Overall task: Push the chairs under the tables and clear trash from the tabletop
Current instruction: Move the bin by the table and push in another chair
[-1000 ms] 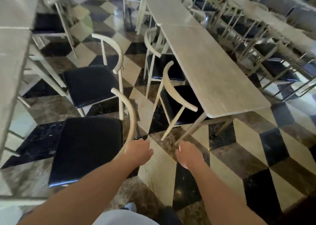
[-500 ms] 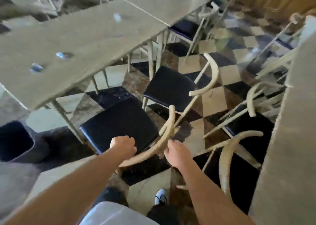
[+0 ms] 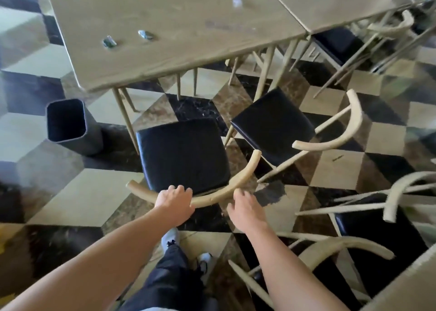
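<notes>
1. So, my left hand [image 3: 173, 203] was clamped over the chair's curved backrest [image 3: 207, 198], while my right hand [image 3: 246, 210] rested loosely beside it, fingers apart.
2. Ahead of my grip sat the table [image 3: 179, 34], so pushing straight forward should tuck the seat [image 3: 182, 153] under.
3. Trash bits [image 3: 109, 42] lay on top, far beyond reach.

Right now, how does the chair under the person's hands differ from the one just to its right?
The near chair has both hands on its curved backrest, the left hand and right hand; the right chair is untouched. The near chair faces the table roughly squarely; the right chair is turned at an angle, backrest swung rightward. Both have black padded seats, pale wooden frames, and neither is tucked under.
</notes>
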